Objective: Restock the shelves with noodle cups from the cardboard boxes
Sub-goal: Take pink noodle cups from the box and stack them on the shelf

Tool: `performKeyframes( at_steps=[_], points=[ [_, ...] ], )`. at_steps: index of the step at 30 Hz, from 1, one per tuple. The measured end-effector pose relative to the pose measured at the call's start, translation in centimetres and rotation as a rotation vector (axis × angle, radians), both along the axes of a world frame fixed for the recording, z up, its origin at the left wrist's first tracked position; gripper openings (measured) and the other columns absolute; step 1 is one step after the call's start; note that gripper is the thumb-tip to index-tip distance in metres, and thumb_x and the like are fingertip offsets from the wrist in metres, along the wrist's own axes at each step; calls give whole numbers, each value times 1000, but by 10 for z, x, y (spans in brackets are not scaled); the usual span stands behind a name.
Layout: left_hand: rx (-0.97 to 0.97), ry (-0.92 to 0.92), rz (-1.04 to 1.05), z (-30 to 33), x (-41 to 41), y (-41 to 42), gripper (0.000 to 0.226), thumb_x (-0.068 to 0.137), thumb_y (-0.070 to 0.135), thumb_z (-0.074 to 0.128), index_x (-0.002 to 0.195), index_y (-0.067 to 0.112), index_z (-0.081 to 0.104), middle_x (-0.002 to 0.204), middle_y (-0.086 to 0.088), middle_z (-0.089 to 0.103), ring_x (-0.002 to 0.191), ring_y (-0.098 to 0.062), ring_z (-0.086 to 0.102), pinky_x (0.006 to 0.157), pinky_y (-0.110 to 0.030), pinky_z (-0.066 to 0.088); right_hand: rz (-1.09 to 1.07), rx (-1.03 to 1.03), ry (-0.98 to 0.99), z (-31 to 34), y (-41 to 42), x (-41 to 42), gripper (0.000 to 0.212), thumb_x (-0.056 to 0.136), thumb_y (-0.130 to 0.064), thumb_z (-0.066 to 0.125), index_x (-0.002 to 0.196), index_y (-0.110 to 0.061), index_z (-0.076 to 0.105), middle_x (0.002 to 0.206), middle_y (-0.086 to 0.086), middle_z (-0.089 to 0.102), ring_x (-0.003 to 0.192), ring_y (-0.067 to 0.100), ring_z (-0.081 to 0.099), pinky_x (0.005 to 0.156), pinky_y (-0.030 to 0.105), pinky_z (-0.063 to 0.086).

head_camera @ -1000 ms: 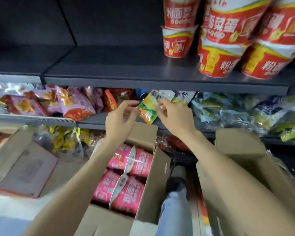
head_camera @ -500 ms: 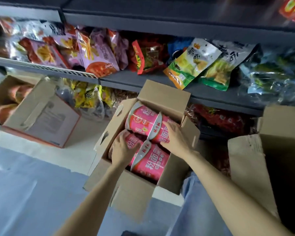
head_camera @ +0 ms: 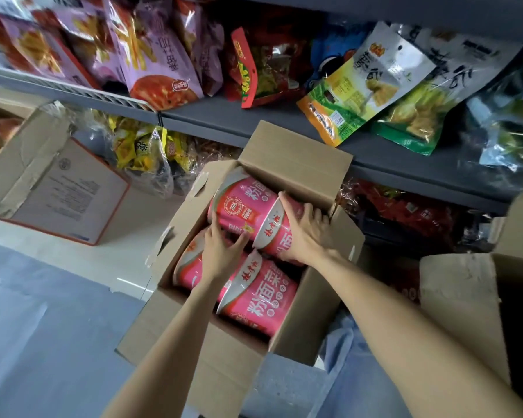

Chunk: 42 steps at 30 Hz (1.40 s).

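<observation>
Four pink noodle cups (head_camera: 248,206) lie on their sides in the open cardboard box (head_camera: 224,357) below the shelf (head_camera: 224,122). The left hand (head_camera: 221,251) and right hand (head_camera: 307,233) curl around the rear pair. They look light, thin-walled, slick-wrapped; best held around the body.

Grey shelf (head_camera: 254,122), snack bags (head_camera: 160,64), pale floor (head_camera: 82,260)
</observation>
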<state>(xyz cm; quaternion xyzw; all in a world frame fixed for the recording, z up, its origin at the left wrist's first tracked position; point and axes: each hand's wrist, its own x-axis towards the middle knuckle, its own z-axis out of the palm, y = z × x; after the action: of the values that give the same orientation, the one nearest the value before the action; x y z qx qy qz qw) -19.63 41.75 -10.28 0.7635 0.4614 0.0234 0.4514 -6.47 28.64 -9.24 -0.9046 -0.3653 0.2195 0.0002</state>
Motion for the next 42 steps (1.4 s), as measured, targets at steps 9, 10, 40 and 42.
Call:
performKeyframes(
  at_steps=[9, 10, 40, 42],
  points=[
    [-91, -85, 101, 16, -2, -2, 62, 93, 31, 58, 147, 22, 31, 130, -1, 54, 106, -13, 55, 94, -41, 49, -28, 133, -23, 80, -12, -10, 129, 61, -58, 80, 149, -32, -10, 137, 22, 32, 124, 36, 38, 102, 49, 33],
    [-106, -88, 115, 16, -1, -2, 62, 93, 31, 58, 147, 22, 31, 133, -1, 53, 107, -15, 55, 95, -42, 49, -54, 160, -15, 87, -16, -10, 128, 61, -58, 80, 149, -32, -9, 136, 21, 33, 124, 35, 39, 100, 49, 35],
    [-435, -279, 379, 12, 26, -28, 123, 50, 76, 74, 149, 34, 16, 151, -5, 26, 135, -26, 36, 109, -53, 35, 264, -48, -190, 91, -8, 21, 118, 63, -58, 78, 147, -35, -2, 139, 22, 32, 126, 39, 35, 94, 47, 42],
    [-534, -348, 472, 8, 28, -33, 112, 60, 71, 73, 149, 38, 14, 151, -4, 32, 133, -25, 40, 110, -51, 33, 55, 106, -59, 94, -37, 21, 119, 61, -60, 79, 147, -40, -2, 140, 14, 32, 127, 34, 34, 92, 45, 44]
  ],
)
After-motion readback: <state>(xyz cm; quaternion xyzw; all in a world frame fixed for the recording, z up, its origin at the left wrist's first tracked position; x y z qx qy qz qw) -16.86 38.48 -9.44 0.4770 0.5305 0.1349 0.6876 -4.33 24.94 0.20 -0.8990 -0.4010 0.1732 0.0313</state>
